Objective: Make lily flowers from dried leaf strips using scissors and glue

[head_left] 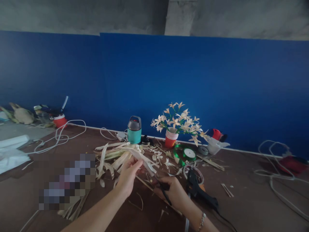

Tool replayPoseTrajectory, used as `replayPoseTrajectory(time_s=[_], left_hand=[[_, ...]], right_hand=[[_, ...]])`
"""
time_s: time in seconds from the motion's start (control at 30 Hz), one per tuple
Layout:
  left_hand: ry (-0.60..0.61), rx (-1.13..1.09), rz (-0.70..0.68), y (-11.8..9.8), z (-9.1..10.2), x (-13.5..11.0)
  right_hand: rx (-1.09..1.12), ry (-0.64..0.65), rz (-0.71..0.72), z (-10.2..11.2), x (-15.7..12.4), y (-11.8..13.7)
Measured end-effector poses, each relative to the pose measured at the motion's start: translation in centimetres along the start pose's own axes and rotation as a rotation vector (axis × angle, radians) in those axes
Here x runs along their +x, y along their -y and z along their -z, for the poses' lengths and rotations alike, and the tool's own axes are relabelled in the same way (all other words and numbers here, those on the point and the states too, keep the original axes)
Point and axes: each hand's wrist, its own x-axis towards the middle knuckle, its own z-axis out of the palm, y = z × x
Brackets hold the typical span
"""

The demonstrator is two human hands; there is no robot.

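Note:
My left hand (127, 178) is closed on a long, pale dried husk strip (141, 157), which slants from upper left down to the right. In my right hand (175, 190) are scissors with black handles (165, 192). Their blades point up and left, at the lower right end of the strip. Whether the blades touch or cut the strip I cannot make out. Behind my left hand lies a loose pile of similar pale husk strips (113, 146). Small cut husk pieces (168, 163) are scattered just beyond my hands. Beneath them a thin stick (145, 183) lies slantwise.
A black glue gun (202, 195) lies right of my right hand. Behind stand a red paper cup (170, 140) with pale handmade flowers (184, 122) and a teal container (134, 135). Green ribbon spools (189, 154) lie nearby. White cables (59, 137) loop at the left; a pixelated patch covers part of the table.

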Motion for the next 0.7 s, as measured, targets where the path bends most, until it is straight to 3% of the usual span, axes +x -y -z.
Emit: replayPoseTrajectory(time_s=[0.17, 0.7], left_hand=[[0.039, 0.014, -0.006, 0.0, 0.06, -0.03], [-0.044, -0.07, 0.071, 0.18, -0.22, -0.04]], right_hand=[[-0.004, -0.006, -0.021, 0.05, 0.04, -0.45], [0.054, 0.005, -0.082, 0.07, 0.05, 0.19]])
